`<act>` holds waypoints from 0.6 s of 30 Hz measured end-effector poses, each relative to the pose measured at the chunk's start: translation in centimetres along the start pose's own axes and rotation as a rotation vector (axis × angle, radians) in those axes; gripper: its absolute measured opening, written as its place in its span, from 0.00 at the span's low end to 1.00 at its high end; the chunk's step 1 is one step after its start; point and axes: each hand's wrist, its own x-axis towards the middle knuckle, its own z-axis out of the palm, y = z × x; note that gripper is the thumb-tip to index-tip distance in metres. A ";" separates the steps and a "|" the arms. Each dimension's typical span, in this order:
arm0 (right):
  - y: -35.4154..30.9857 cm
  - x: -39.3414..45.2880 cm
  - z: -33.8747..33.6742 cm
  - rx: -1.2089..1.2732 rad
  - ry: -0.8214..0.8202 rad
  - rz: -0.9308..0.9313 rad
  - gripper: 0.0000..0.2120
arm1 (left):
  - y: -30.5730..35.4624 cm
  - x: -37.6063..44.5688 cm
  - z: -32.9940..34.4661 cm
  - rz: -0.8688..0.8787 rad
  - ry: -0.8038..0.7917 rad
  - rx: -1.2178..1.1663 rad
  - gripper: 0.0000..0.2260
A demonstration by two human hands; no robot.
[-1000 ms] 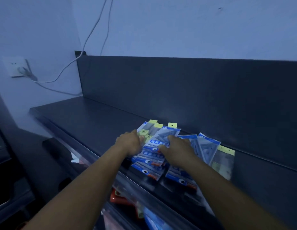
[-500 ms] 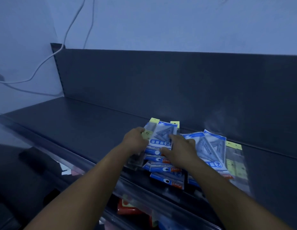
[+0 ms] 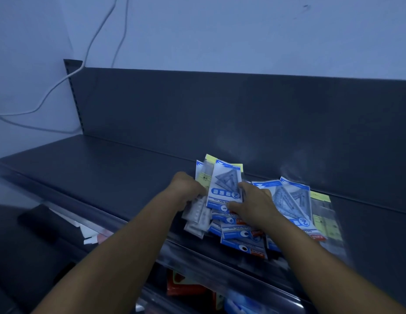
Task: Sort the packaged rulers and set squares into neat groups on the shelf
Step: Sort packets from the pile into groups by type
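- The dark shelf [image 3: 106,177] runs across the view, with a dark back panel [image 3: 220,114] standing behind it.
- A pile of packaged set squares and rulers lies on the shelf at about 4 o'clock from the centre of the view, near the front edge.
- The top blue-and-white set square pack [image 3: 224,184] stands at the head of the pile, with its triangle visible through the clear window.
- The left hand [image 3: 188,189] is at 9 o'clock of this pack; its fingers are curled around the left edge of the packs, and they grasp a bundle of clear ruler sleeves [image 3: 197,216] and yellow-topped packs [image 3: 205,177].
- The right hand [image 3: 254,205] is at 3 o'clock of the same pack; the thumb and fingers pinch its right edge and lower corner.
- More blue set square packs [image 3: 288,200] lie fanned at 3 o'clock of the right hand, touching each other.
- A clear pack with yellow label [image 3: 322,214] lies at the far right end of the pile.
- White cables [image 3: 61,80] hang on the wall at 10 o'clock.
- Under the shelf, at 6 o'clock, an orange item [image 3: 179,284] shows; it is too dim to tell what it is.
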 end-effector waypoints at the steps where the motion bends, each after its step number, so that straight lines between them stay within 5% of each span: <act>1: -0.1 -0.1 0.0 -0.010 0.004 -0.009 0.17 | 0.0 -0.1 -0.1 -0.015 0.005 0.000 0.06; 11: 0.0 -0.3 0.5 -0.047 -0.044 0.006 0.28 | 0.0 -0.7 -3.6 0.036 0.182 -0.026 0.01; 18: -1.8 -0.4 -0.6 0.075 0.113 -0.115 0.22 | 1.9 -1.9 -3.7 0.134 0.067 -0.257 0.06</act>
